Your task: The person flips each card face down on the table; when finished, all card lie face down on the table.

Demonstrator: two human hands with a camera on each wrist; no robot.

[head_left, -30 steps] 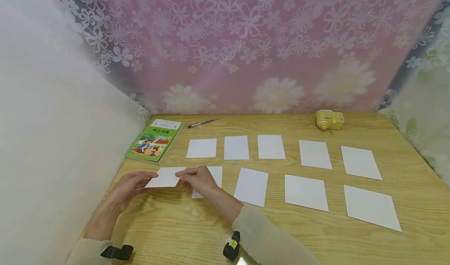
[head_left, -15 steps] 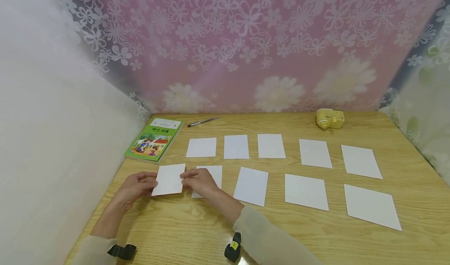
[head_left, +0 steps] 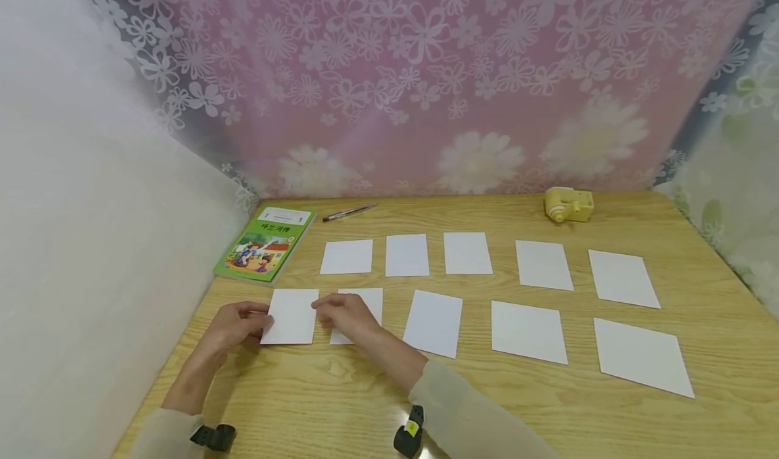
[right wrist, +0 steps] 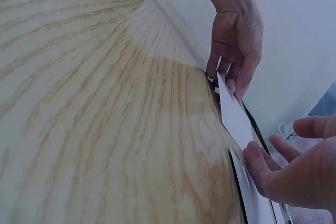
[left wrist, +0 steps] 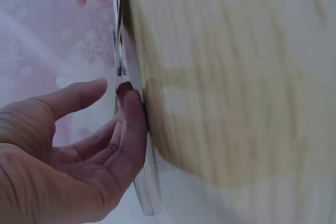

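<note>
A square white card (head_left: 291,317) lies nearly flat between my hands, its left edge slightly raised in the right wrist view. My left hand (head_left: 234,324) pinches that edge, thumb above and fingers below. In the left wrist view the card appears edge-on beside the left fingers (left wrist: 131,124). My right hand (head_left: 349,317) is at the card's right edge, fingertips touching it and fingers loosely bent. Partly covered by the right hand is a second white card (head_left: 371,300). From the right wrist view, the right fingers (right wrist: 257,163) are spread apart.
Several more white cards (head_left: 433,324) lie in two rows on the wooden table (head_left: 341,405). A green book (head_left: 264,243) rests at the back left, with a pen (head_left: 349,213) beside it. At the back right stands a small yellow object (head_left: 569,205).
The card between the hands has gone from tilted and lifted to nearly flat on the table. The right fingers have loosened from its edge; the left hand has lowered with it.
</note>
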